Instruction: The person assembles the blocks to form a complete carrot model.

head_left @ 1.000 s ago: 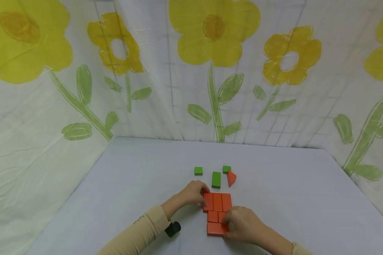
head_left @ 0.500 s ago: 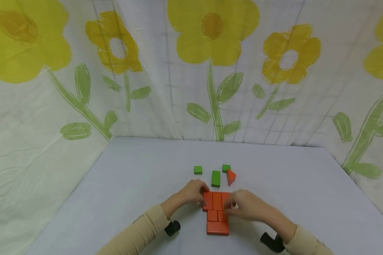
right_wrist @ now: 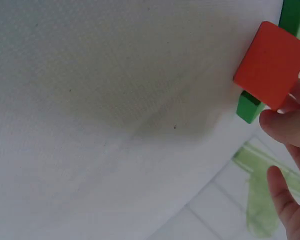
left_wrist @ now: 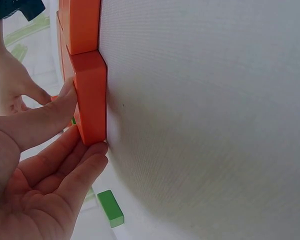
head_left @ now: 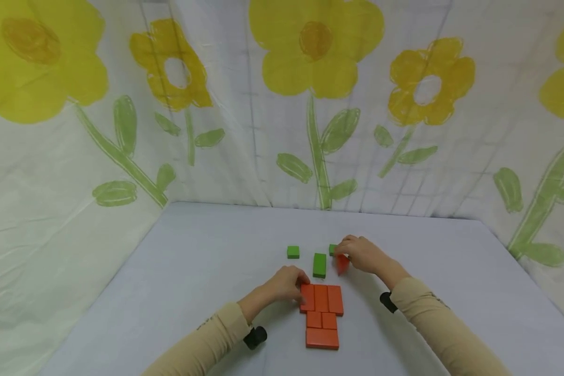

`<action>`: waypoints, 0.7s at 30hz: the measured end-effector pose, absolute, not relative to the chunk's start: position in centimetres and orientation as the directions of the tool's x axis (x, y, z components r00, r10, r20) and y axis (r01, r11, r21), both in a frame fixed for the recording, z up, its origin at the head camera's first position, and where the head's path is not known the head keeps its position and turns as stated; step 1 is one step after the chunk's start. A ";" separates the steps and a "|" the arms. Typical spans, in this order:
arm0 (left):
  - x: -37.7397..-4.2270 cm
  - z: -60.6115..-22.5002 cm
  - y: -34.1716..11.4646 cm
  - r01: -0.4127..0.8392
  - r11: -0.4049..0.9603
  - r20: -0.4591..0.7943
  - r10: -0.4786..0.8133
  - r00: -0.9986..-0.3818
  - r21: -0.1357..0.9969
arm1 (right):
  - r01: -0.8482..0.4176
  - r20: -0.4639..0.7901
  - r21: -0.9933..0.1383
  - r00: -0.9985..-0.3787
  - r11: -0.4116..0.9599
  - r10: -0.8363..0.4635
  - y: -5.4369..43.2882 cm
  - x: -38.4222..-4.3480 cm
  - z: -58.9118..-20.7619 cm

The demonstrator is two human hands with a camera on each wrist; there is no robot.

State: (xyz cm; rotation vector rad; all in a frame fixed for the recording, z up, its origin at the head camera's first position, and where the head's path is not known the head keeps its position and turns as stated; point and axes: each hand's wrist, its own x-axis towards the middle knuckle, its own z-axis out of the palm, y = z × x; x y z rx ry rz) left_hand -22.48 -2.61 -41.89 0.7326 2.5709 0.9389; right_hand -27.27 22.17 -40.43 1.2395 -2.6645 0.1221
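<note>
Right grip (head_left: 363, 255): thumb and finger nearly together, pinching one end of the red wedge block (head_left: 342, 265)
Red wedge block: beyond the red row's right end; whether it touches the bench (head_left: 216, 261) I cannot tell
Left grip (head_left: 285, 284): parted by the block's own breadth, thumb and fingertips holding the left red block (head_left: 308, 295)
Red row: left red block, middle red block (head_left: 321, 298) and right red block (head_left: 335, 300), side by side
Nearer the person: two small red blocks (head_left: 314, 319), then a wide red block (head_left: 322, 339), adjoining
Farther off: tall green block (head_left: 319, 265) between two small green blocks (head_left: 293, 252)
Backdrop: flowered curtain (head_left: 272, 193)
</note>
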 end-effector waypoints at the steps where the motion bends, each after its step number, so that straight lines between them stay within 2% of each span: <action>1: -22.5 -41.9 -2.5 0.359 0.656 -0.109 0.559 -0.822 0.664 | -0.761 0.200 0.029 -0.631 0.649 -0.749 22.2 -27.3 -40.3; 4: -22.5 -41.8 -2.4 0.357 0.661 -0.113 0.557 -0.823 0.660 | -0.748 0.150 0.055 -0.648 0.661 -0.747 22.6 -27.1 -40.0; 9: -22.5 -41.9 -2.6 0.363 0.664 -0.109 0.557 -0.823 0.654 | -0.719 0.087 -0.008 -0.693 0.695 -0.715 23.3 -26.4 -39.7; 15: -22.5 -41.9 -2.7 0.370 0.658 -0.103 0.564 -0.820 0.655 | -0.679 0.138 -0.088 -0.733 0.729 -0.666 24.1 -24.9 -39.6; 21: -22.4 -41.9 -2.6 0.375 0.659 -0.099 0.565 -0.819 0.652 | -0.700 0.179 -0.185 -0.714 0.689 -0.677 23.3 -22.4 -38.8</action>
